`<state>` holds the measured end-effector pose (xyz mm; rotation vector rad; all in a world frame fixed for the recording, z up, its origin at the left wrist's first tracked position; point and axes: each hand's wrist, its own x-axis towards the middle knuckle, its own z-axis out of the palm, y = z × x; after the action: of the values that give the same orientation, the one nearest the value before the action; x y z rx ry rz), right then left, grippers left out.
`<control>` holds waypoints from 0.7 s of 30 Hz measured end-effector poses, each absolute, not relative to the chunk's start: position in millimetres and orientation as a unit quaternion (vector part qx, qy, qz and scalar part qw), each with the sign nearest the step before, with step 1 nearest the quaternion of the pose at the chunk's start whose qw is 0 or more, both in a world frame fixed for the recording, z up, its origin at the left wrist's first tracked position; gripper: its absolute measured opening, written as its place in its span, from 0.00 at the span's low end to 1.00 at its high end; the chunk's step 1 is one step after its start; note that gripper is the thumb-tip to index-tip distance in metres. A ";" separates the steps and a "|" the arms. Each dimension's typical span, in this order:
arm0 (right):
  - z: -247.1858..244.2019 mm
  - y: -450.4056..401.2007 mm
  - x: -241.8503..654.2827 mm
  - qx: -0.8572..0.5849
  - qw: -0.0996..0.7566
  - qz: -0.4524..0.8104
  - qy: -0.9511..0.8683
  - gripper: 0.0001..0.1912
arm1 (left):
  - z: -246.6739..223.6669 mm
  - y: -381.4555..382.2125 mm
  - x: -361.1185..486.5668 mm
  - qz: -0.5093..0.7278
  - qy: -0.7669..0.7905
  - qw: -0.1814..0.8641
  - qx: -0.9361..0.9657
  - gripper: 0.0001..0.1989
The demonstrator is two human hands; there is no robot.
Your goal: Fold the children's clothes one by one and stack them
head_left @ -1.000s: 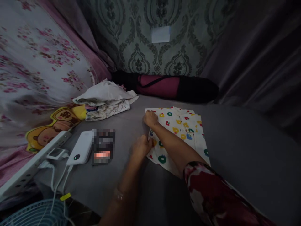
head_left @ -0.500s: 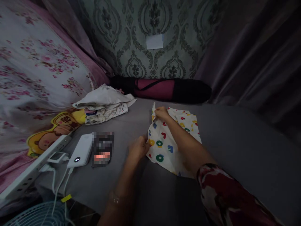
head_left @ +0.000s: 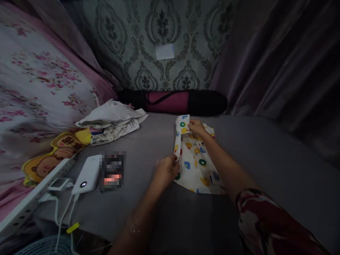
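A small white garment [head_left: 195, 161] with colourful letter prints lies on the grey bed sheet [head_left: 148, 141], its left side turned inward in a narrow strip. My left hand [head_left: 168, 170] is closed on the lower part of that left edge. Farther up, my right hand [head_left: 197, 128] pinches the top part, where a sleeve-like flap sticks out to the left of the fingers. The right forearm crosses over the garment and hides its right side. Whether it is a shirt or another piece of clothing I cannot tell.
Folded white clothes [head_left: 111, 118] are piled at the back left. Nearer lie a white power bank [head_left: 87, 173] with cables, a blurred-out dark item [head_left: 112, 171], a power strip [head_left: 37, 194] and a yellow cushion [head_left: 57, 156]. A long black and maroon bag [head_left: 170, 102] rests along the wall.
The garment's left edge has been folded over to the right, both hands still on it. My hands sit farther right in the picture, and the view has shifted slightly.
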<state>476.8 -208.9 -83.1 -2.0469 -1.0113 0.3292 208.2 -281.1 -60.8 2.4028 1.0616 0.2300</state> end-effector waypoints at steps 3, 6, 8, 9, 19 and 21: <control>-87.6 -223.4 485.8 -0.828 0.390 0.119 -0.384 0.18 | -61.0 -288.2 214.1 0.072 0.375 0.255 0.889 0.12; -95.8 -236.5 495.2 -0.841 0.371 0.114 -0.377 0.16 | -66.0 -291.7 218.7 0.066 0.355 0.251 0.898 0.11; -101.8 -244.2 500.5 -0.852 0.354 0.112 -0.370 0.16 | -71.9 -292.5 220.8 0.062 0.342 0.246 0.905 0.11; -104.5 -247.7 502.5 -0.857 0.345 0.112 -0.367 0.16 | -74.9 -292.8 221.6 0.060 0.337 0.245 0.907 0.11; -118.4 -269.2 509.8 -0.895 0.282 0.111 -0.327 0.24 | -77.5 -297.3 224.1 0.082 0.317 0.300 0.896 0.10; -119.7 -272.6 511.7 -0.897 0.274 0.103 -0.331 0.26 | -77.8 -295.9 225.0 0.106 0.317 0.334 0.881 0.13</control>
<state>511.7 -272.6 -119.7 -2.4118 -0.8910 0.2780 225.0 -295.9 -77.8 2.3001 0.8267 0.2756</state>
